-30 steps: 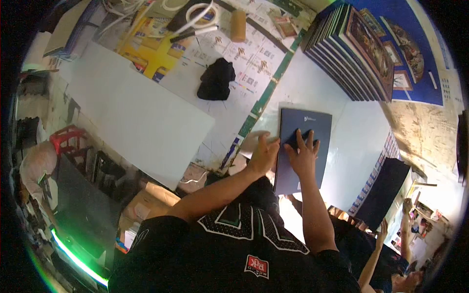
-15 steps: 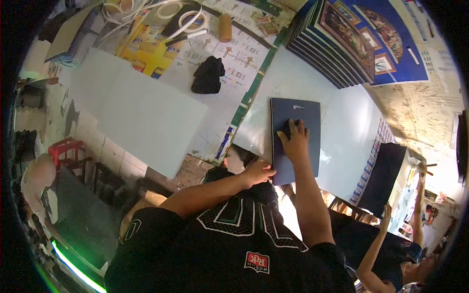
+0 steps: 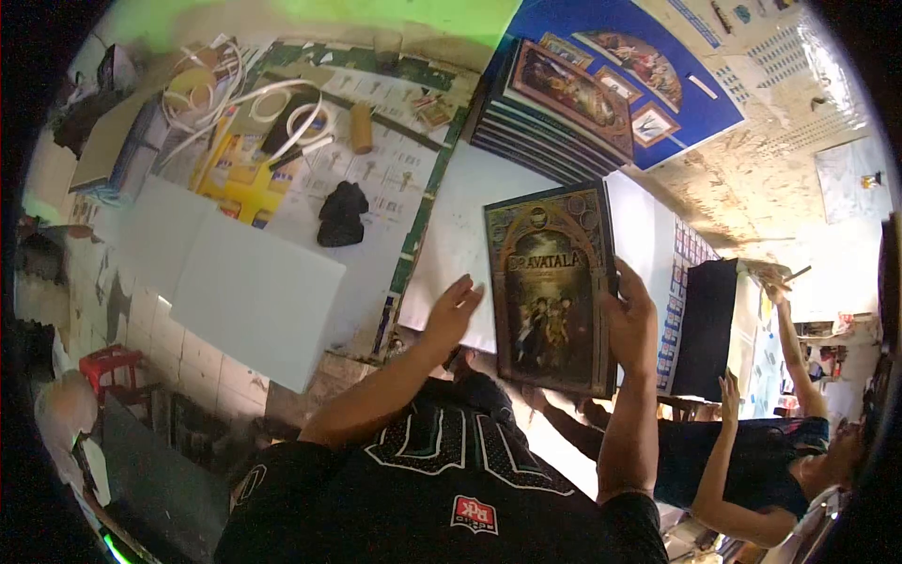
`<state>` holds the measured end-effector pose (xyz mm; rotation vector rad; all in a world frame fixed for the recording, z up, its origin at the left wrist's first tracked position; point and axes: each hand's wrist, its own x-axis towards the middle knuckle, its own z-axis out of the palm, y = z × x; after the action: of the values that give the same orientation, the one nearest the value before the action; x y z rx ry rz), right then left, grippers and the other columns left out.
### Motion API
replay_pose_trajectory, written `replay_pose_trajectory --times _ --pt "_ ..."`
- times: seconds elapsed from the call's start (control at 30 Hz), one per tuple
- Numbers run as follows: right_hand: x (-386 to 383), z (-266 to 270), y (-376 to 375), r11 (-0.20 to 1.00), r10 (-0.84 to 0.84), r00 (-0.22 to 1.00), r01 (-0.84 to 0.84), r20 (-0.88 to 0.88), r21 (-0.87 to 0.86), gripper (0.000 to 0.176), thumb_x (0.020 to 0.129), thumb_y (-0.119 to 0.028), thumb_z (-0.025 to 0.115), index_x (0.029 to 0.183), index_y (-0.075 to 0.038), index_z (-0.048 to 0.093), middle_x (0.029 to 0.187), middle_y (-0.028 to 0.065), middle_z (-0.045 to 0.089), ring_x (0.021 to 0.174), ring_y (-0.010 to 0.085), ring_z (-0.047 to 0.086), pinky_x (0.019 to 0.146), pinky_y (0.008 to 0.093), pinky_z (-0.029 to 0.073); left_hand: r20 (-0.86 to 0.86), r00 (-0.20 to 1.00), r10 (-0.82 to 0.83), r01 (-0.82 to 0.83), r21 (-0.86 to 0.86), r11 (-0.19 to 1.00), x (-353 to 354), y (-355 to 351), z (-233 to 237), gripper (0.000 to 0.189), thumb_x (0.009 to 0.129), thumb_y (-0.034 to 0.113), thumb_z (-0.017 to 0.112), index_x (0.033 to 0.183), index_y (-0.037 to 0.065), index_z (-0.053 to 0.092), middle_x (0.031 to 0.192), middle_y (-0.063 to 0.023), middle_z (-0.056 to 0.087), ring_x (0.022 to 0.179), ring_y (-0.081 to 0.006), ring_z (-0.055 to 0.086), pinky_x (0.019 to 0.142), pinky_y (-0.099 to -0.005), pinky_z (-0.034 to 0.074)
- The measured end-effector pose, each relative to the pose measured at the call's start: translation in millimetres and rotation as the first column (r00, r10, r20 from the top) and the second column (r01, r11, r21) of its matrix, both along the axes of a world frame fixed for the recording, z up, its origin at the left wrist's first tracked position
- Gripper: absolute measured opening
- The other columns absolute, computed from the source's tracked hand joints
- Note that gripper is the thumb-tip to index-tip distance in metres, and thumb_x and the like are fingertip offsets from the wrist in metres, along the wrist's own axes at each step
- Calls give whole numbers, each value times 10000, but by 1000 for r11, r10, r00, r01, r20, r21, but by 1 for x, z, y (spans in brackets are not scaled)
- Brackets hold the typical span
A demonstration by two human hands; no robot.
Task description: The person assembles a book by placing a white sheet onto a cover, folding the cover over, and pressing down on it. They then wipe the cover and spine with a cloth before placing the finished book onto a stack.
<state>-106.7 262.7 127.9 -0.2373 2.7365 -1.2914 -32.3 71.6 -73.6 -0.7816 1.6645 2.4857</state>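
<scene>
At near table point(image 3: 460, 211) edge: book point(image 3: 543, 291).
Narrow left gap: left hand point(image 3: 451, 318), fingers slightly spread.
Book's right edge: right hand point(image 3: 636, 320), pinching.

The book point(image 3: 601, 202) now shows its illustrated cover point(image 3: 545, 301) instead of the dark blue one.

A black short-sleeved jersey point(image 3: 413, 489) is worn, patterned with white-outlined, dotted panels and marked by a red-and-white shield badge point(image 3: 475, 514) (lettered, upside down).
</scene>
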Motion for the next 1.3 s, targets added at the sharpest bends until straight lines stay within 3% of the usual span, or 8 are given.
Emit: replay_pose_trajectory --times 0.17,0.27,0.3,0.5,0.6,0.87,1.1,1.3 --pt "-1 -13 23 882 127 989 -79 72 -465 564 863 69 578 1396 29 396 1203 165 614 1083 205 594 942 319 461 -222 973 -69 137 308 942 -8 -44 43 436 979 278 560 1280 -35 519 1138 -81 620 1030 -134 578 919 -311 459" --pt "-9 -36 30 715 186 978 -67 98 -695 679 868 82 556 1465 1 243 1153 176 628 1061 220 609 927 330 469 -224 973 62 -48 66 997 -9 -47 52 387 976 255 559 1233 -34 540 1064 -53 633 943 -115 591 873 -292 475" --pt "-16 -39 33 731 228 968 -101 102 -674 734 878 88 530 1486 -31 136 1128 183 634 1058 228 616 917 334 474 -278 955 100 -78 88 993 -10 -49 55 334 965 218 571 1189 -30 570 1020 -32 633 898 -108 592 850 -288 482" --pt "-65 -93 58 732 427 845 -113 323 -672 411 892 1 597 1286 33 484 1124 97 636 1010 168 593 904 304 464 -232 968 93 -152 -250 956 -23 -52 64 253 946 193 605 1084 -17 633 914 -13 641 818 -88 564 765 -255 471" --pt "-82 -119 58 558 393 899 -66 193 -827 395 877 -50 628 1249 25 521 1109 91 641 1004 172 592 911 321 453 -136 991 8 -61 -389 919 -41 -43 101 270 954 226 601 1066 -16 645 905 -5 630 819 -68 546 745 -237 462" --pt "-74 -133 66 488 363 905 17 220 -873 312 871 -104 676 1142 0 560 1017 53 638 915 144 595 814 284 478 -438 886 153 -374 -477 795 -101 -37 150 271 989 235 539 1001 -26 610 755 3 567 670 -52 470 632 -233 413" --pt "-66 -138 76 489 381 894 22 237 -872 381 866 -129 675 1186 21 532 1083 84 631 936 168 604 839 301 482 -426 860 -281 -354 -894 274 -102 -45 160 121 964 110 442 1024 7 458 868 -192 528 789 -407 542 676 -482 435" --pt "-70 -162 58 420 293 854 288 429 -860 437 831 -81 648 1223 50 508 1085 120 631 951 211 629 869 338 506 -173 931 -322 -74 -952 298 -134 -71 120 138 967 160 448 958 22 438 805 -241 554 753 -452 559 653 -519 436"
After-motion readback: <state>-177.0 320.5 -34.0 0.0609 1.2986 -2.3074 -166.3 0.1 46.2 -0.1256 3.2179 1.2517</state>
